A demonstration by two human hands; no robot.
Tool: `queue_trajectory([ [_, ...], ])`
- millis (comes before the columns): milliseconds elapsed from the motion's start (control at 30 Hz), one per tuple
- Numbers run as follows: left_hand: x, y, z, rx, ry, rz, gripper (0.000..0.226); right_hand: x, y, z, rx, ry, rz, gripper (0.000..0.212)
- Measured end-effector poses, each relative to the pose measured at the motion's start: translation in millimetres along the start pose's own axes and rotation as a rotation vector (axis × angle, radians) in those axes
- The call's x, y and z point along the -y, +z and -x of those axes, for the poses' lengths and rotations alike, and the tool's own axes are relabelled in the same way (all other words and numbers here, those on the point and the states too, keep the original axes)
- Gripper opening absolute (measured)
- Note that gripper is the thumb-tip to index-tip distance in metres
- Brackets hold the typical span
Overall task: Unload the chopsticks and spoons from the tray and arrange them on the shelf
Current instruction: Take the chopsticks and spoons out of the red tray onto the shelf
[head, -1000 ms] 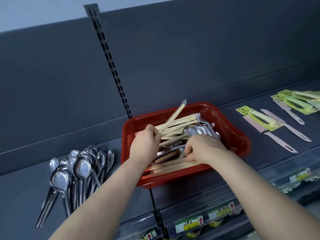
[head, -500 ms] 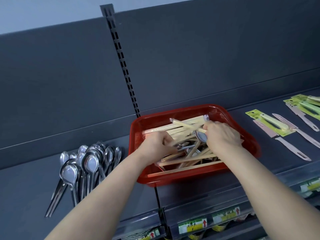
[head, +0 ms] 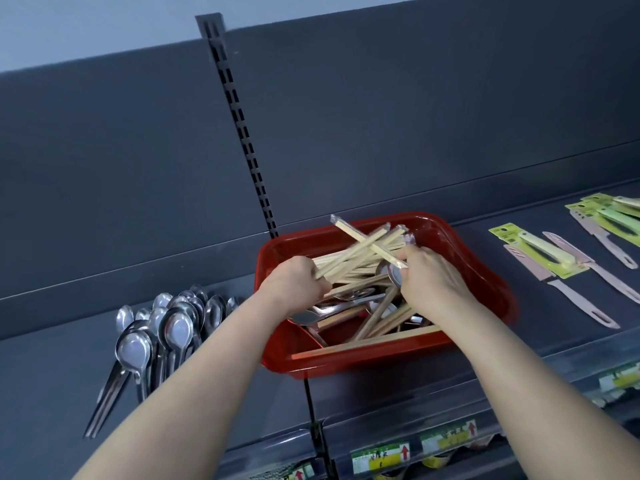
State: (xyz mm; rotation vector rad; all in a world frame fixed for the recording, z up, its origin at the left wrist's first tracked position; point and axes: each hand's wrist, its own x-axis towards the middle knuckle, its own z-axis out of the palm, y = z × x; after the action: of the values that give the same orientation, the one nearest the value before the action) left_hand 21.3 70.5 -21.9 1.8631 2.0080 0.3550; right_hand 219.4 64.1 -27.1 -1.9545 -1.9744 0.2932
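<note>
A red tray (head: 481,271) sits on the dark shelf (head: 52,375), filled with wrapped wooden chopsticks and steel spoons (head: 332,308). My left hand (head: 294,284) grips a bundle of chopsticks (head: 356,256) at its near end, lifted above the tray's contents. My right hand (head: 433,275) pinches one wrapped chopstick pair (head: 360,239) that lies crosswise over the bundle. More chopsticks (head: 367,344) lie loose along the tray's front edge.
Several steel spoons (head: 162,330) lie in a pile on the shelf left of the tray. Pink and green packaged knives (head: 561,268) lie to the right. A slotted upright (head: 239,126) runs up the back panel. Price labels (head: 381,455) line the shelf's front rail.
My left hand has gathered a bundle of chopsticks and raised it. My right hand has lifted one wrapped pair across the bundle. The view has shifted left.
</note>
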Motion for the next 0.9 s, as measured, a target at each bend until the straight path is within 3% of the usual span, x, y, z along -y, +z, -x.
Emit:
queue_trajectory([
  [233, 26, -8, 10, -0.188, -0.135, 0.332, 0.012, 31, 5, 2, 0.059, -0.084, -0.084, 0.031],
  [467, 77, -32, 50, -0.453, -0.313, 0.622, 0.014, 108, 22, 9, 0.087, -0.337, -0.313, 0.027],
  [700, 196, -64, 151, -0.622, -0.497, 0.640, 0.017, 223, 72, 70, 0.178, -0.564, -0.238, 0.031],
  [900, 326, -92, 257, -0.702, -0.666, 0.616, 0.018, 348, 136, 164, 0.323, -0.631, -0.259, 0.033],
])
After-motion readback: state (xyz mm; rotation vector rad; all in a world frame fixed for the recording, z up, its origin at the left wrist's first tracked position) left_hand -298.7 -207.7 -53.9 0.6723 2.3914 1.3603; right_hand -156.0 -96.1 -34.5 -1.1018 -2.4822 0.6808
